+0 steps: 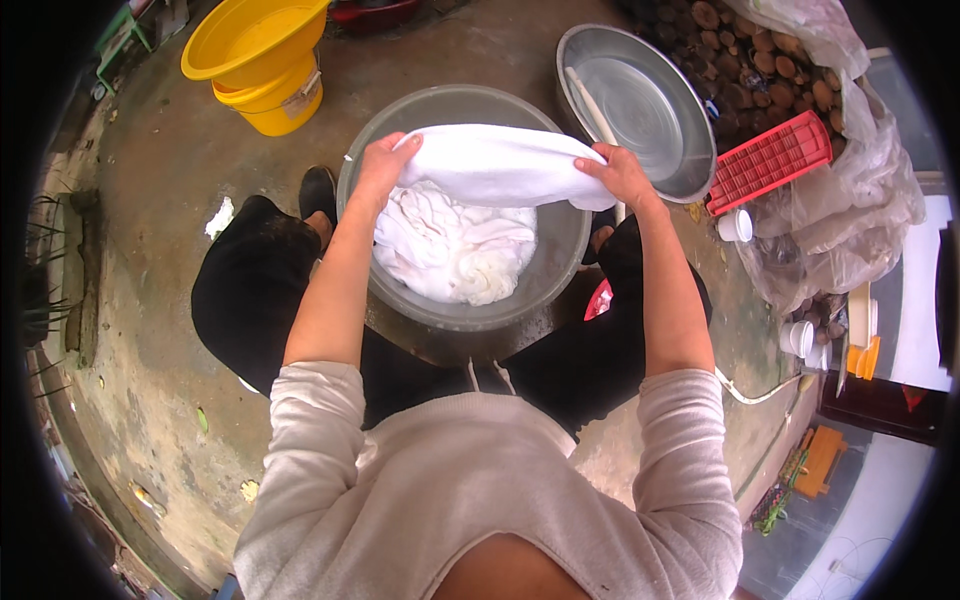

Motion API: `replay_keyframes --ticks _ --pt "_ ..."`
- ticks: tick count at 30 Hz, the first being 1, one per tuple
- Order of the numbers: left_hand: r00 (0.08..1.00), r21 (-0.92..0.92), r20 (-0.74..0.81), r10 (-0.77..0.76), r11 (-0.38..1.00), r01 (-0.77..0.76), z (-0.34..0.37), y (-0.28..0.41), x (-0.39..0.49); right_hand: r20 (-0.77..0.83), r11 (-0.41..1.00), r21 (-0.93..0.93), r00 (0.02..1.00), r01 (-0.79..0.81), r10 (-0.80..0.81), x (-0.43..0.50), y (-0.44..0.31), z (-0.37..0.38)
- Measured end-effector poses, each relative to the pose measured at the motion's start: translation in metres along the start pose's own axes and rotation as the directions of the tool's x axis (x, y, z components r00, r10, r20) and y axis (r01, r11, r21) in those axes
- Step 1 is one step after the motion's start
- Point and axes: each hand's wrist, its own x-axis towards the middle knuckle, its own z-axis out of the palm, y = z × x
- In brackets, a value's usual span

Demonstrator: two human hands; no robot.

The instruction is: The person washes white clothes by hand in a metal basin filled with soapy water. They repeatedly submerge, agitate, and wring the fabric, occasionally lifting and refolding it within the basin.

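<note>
Between my two hands a white cloth (495, 165) is stretched sideways above a round grey basin (559, 262). My left hand (386, 166) grips its left end, with the thumb on top. At the opposite end my right hand (616, 174) pinches the edge, and a corner hangs below the fingers. Under the raised cloth, a heap of wet white laundry (457, 244) lies bunched in the basin, with some suds around it. The cloth hides the far part of the heap. The basin stands on the floor between my legs.
A yellow basin (255, 37) sits on a yellow bucket (281, 97) at the far left. Beyond my right hand are a metal basin (637, 112) and a pale hose (592, 105). Right of those lie a red crate (772, 161), plastic sheeting (840, 217) and stacked firewood (765, 60).
</note>
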Motion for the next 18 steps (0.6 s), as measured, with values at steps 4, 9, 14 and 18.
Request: replay_keyframes --ticks 4,9,14,18 --pt "0.995 0.032 -0.048 0.091 0.996 -0.089 -0.002 0.015 0.006 0.136 0.878 0.432 0.977 -0.208 0.165 0.001 -0.001 0.006" --pt "0.972 0.125 -0.175 0.154 0.983 -0.133 0.013 0.029 0.008 0.237 0.439 0.863 0.968 -0.251 0.086 -0.003 -0.019 0.033" --pt "0.94 0.368 0.076 0.333 0.867 -0.337 0.095 0.024 -0.048 0.399 0.068 0.916 0.917 -0.396 -0.024 0.001 -0.033 0.099" --pt "0.929 0.179 0.263 0.259 0.934 -0.31 0.117 -0.03 -0.086 0.195 0.285 0.923 0.953 -0.259 0.233 0.007 -0.03 0.133"
